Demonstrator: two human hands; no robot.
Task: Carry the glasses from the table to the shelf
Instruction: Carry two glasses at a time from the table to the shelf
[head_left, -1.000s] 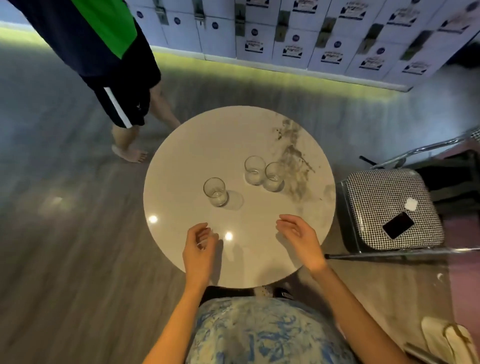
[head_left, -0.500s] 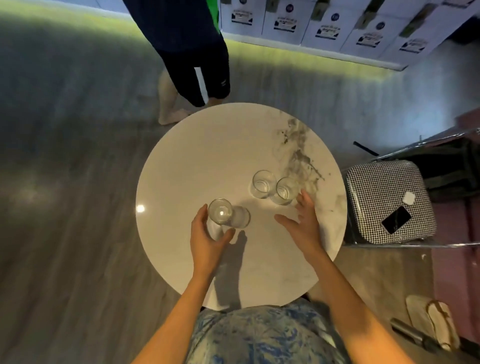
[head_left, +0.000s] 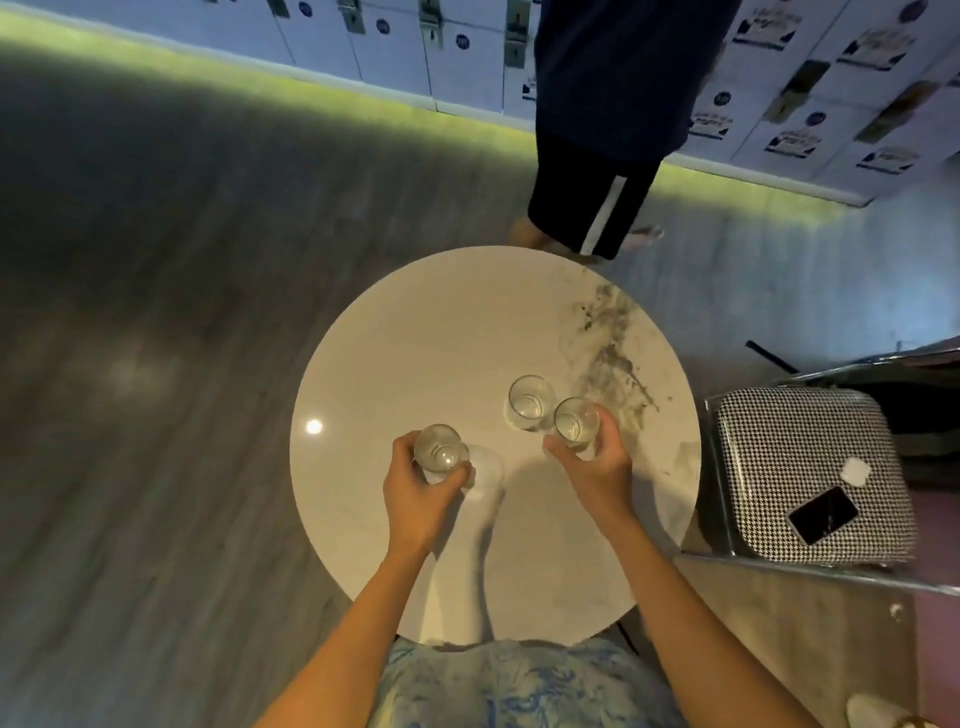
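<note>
Forearms reach forward over the round bench, both bare. The left grip is curled round the left glass, with the thumb at its near side and the fingers on its left, over the bench's near-left part. Whether that glass is off the surface cannot be told. The right grip is clamped on the right glass, thumb to the left of it and fingers wrapped round its right side. Just beside that glass, on its far-left side, the third glass stands upright on the bench, and neither grip touches it. Grey marbling marks the bench beyond the right grip. A bystander in dark shorts with a white stripe stands at the far rim. Right of the bench, a houndstooth chair bears a dark phone and a small white thing. Lockers line the far wall; their labels are too blurred to read.
</note>
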